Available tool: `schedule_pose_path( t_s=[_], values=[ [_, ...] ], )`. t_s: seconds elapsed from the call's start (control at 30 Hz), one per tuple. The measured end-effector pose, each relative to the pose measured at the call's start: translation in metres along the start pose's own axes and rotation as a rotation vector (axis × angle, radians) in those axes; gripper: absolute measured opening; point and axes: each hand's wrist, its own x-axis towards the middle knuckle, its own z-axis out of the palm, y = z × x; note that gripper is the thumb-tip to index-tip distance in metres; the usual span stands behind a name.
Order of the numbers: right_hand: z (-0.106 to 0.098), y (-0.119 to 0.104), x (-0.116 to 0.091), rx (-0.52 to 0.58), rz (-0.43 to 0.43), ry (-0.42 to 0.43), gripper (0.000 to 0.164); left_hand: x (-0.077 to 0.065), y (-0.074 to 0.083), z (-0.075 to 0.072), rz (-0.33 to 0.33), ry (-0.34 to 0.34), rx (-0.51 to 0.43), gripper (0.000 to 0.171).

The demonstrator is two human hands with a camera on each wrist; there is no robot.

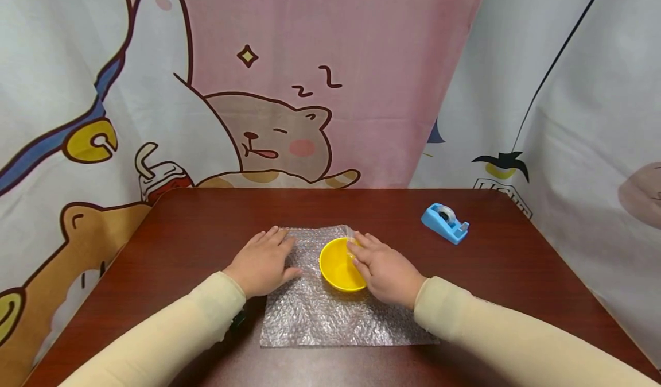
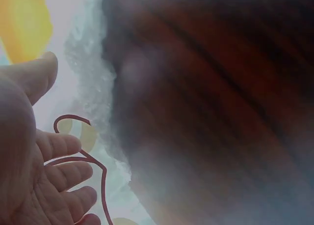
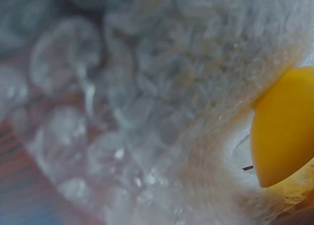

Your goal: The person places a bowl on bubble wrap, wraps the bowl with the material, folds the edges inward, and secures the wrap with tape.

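Note:
A yellow bowl [image 1: 341, 265] sits upright on a sheet of clear bubble wrap [image 1: 310, 318] spread on the table. My left hand [image 1: 263, 262] lies palm down over the sheet's left edge, fingers extended and thumb pointing toward the bowl. At the bowl's right side is my right hand [image 1: 389, 271], its fingers nearly straight and laid over the rim, with clear film showing at the fingertips. In the right wrist view, bubble wrap [image 3: 137, 112] fills most of the picture close to the camera, beside the bowl [image 3: 284, 129]; the right fingers are hidden there.
A light blue tape dispenser [image 1: 445, 223] with a roll of tape stands toward the back right of the dark red-brown table [image 1: 206, 215]. Behind the table's far edge hangs a curtain [image 1: 361, 42] with cartoon animals.

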Motion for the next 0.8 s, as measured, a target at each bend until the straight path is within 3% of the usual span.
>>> schedule_pose_path(
  t_s=[0.57,0.8],
  values=[
    [0.0079,-0.0059,-0.0032,-0.079,-0.110,-0.018,0.050,0.0020,-0.0037,0.0066,-0.033,-0.061,0.005,0.080],
    [0.0100,-0.0078,-0.0034,-0.109,-0.091,-0.040,0.066,0.0028,-0.0044,0.0070,-0.035,-0.079,0.002,0.081]
  ],
)
